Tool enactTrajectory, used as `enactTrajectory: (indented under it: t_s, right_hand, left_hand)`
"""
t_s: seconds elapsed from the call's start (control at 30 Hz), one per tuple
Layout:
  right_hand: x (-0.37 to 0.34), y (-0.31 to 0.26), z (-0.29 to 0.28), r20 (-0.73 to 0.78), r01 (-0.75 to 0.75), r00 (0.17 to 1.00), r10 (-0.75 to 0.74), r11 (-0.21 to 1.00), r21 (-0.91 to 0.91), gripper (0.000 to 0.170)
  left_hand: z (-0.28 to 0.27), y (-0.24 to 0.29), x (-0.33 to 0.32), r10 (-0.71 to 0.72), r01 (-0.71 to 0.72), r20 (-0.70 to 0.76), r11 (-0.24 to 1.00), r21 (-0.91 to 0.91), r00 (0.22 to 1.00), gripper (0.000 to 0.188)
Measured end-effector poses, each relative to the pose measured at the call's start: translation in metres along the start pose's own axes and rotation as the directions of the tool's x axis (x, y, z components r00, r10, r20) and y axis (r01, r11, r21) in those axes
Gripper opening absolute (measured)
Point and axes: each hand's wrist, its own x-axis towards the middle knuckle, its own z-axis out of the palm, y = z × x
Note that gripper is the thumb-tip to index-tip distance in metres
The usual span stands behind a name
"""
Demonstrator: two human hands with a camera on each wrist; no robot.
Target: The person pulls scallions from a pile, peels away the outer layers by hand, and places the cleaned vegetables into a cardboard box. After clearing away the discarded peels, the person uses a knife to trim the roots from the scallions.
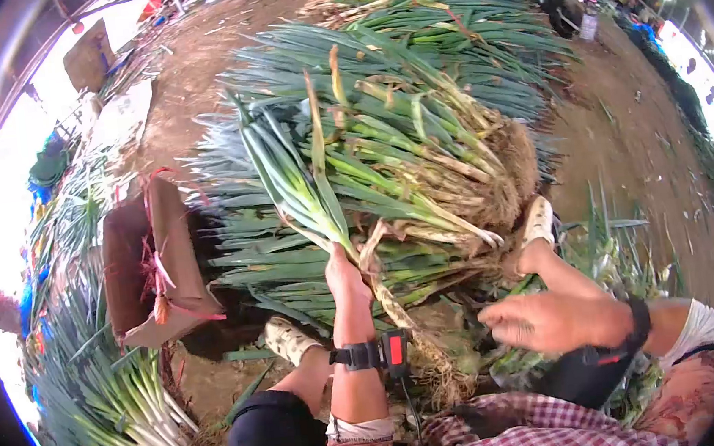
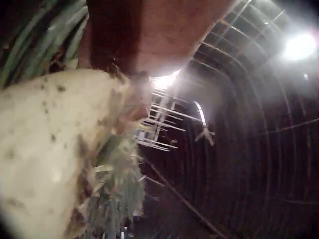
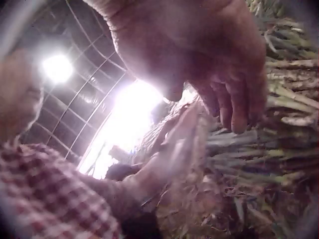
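My left hand grips a green onion around its stalk in the head view. Its blue-green leaves point up and away, and the pale lower stalk runs down toward muddy roots near the wrist. My right hand, slightly blurred, hovers to the right of those roots with nothing in it. In the right wrist view the fingers hang loosely bent. Beyond both hands lies a heap of untrimmed green onions, with brown roots at its right end. The left wrist view hides the held stalk.
A cardboard box with red string stands left of the heap. White-stemmed green onions lie at the lower left. Pale spotted shoes flank the work area. Peeled leaf scraps lie at the right, beside bare dirt floor.
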Motion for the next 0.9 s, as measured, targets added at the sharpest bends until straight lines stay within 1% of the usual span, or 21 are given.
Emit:
enactTrajectory:
  t_s: [0.03,0.1,0.17,0.23,0.27,0.3,0.33,0.37,0.4,0.47,0.5,0.57,0.6,0.63,0.67,0.7,0.73,0.77,0.8,0.83,0.9]
  right_hand:
    - [-0.014,-0.002,0.009,0.015,-0.049,0.999,0.049,0.999,-0.001,0.043]
    - [-0.037,0.017,0.043,-0.135,-0.082,0.988,0.074,0.995,-0.051,0.046]
    - [-0.045,0.022,0.078,-0.212,-0.187,0.955,0.208,0.976,0.115,0.049]
    - [-0.036,0.033,0.119,-0.506,-0.052,0.862,0.015,0.997,-0.060,0.052]
    - [-0.022,0.031,0.132,-0.586,-0.111,0.810,-0.014,0.978,-0.177,0.057]
    - [-0.008,0.027,0.144,-0.622,-0.198,0.782,0.040,0.962,-0.187,0.059]
    - [0.007,0.037,0.166,-0.607,-0.209,0.783,0.136,0.977,-0.050,0.061]
    - [0.019,0.052,0.191,-0.600,-0.066,0.789,0.133,0.989,0.132,0.061]
    - [0.025,0.049,0.191,-0.553,-0.112,0.816,0.167,0.985,0.132,0.058]
    - [0.030,0.053,0.192,-0.504,-0.163,0.837,0.213,0.976,0.141,0.056]
    - [0.035,0.059,0.190,-0.531,-0.129,0.823,0.202,0.977,0.173,0.051]
    - [0.038,0.063,0.190,-0.553,-0.094,0.810,0.196,0.974,0.207,0.047]
    - [0.041,0.061,0.187,-0.561,-0.046,0.791,0.245,0.938,0.344,0.039]
    - [0.044,0.060,0.180,-0.560,0.008,0.777,0.287,0.885,0.465,0.032]
    - [0.048,0.060,0.170,-0.443,0.029,0.819,0.365,0.745,0.667,0.025]
    - [0.053,0.061,0.159,-0.310,0.032,0.855,0.415,0.554,0.832,0.019]
    - [0.050,0.059,0.145,-0.191,0.061,0.915,0.357,0.345,0.937,0.020]
    - [0.044,0.052,0.129,-0.086,0.056,0.960,0.266,0.116,0.992,0.023]
    - [0.036,0.037,0.117,-0.039,0.029,0.960,0.278,0.043,0.999,0.028]
    - [0.028,0.026,0.113,-0.040,0.028,0.961,0.272,0.047,0.998,0.028]
    - [0.014,0.013,0.118,0.023,-0.053,0.945,0.325,0.083,0.995,0.030]
  left_hand:
    - [-0.004,-0.015,-0.003,-0.028,0.029,0.017,0.999,-0.037,0.999,0.034]
    - [-0.013,-0.030,-0.014,-0.100,0.101,0.026,0.992,-0.078,0.995,0.033]
    - [-0.017,-0.045,-0.017,-0.014,0.014,-0.023,1.000,0.001,1.000,0.032]
    - [-0.018,-0.048,-0.025,0.053,-0.052,-0.013,0.998,0.042,0.999,0.030]
    - [-0.019,-0.051,-0.027,0.088,-0.088,0.005,0.995,0.038,0.996,0.029]
    - [-0.020,-0.054,-0.028,0.105,-0.105,0.004,0.993,0.052,0.994,0.032]
    - [-0.019,-0.054,-0.033,0.101,-0.099,-0.007,0.986,0.137,0.995,0.033]
    - [-0.016,-0.053,-0.038,0.102,-0.095,-0.021,0.972,0.216,0.995,0.034]
    - [-0.014,-0.054,-0.043,0.103,-0.095,-0.025,0.971,0.218,0.994,0.034]
    - [-0.011,-0.057,-0.053,0.053,-0.054,-0.012,0.998,-0.022,0.998,0.031]
    - [-0.011,-0.057,-0.052,0.060,-0.060,-0.010,0.998,-0.023,0.998,0.031]
    - [-0.020,-0.059,-0.048,-0.105,0.102,-0.012,0.982,-0.160,0.994,0.030]
    - [-0.034,-0.066,-0.042,-0.167,0.160,-0.046,0.980,-0.118,0.985,0.030]
    - [-0.030,-0.066,-0.065,-0.255,0.257,0.038,0.960,-0.107,0.966,0.027]
    - [-0.073,-0.087,-0.051,-0.352,0.267,0.135,0.865,0.425,0.926,0.024]
    - [-0.078,-0.091,-0.079,-0.422,0.255,0.156,0.762,0.596,0.893,0.022]
    - [-0.079,-0.100,-0.111,-0.494,0.222,0.161,0.627,0.747,0.854,0.020]
    - [-0.133,-0.164,-0.095,-0.415,0.041,0.388,0.725,0.687,0.823,0.012]
    - [-0.158,-0.181,-0.100,-0.598,0.334,0.311,0.725,0.602,0.739,0.019]
    - [-0.162,-0.180,-0.110,-0.531,0.240,0.482,0.806,0.541,0.697,0.023]
    - [-0.133,-0.147,-0.090,-0.432,0.198,0.173,0.686,0.701,0.885,0.020]
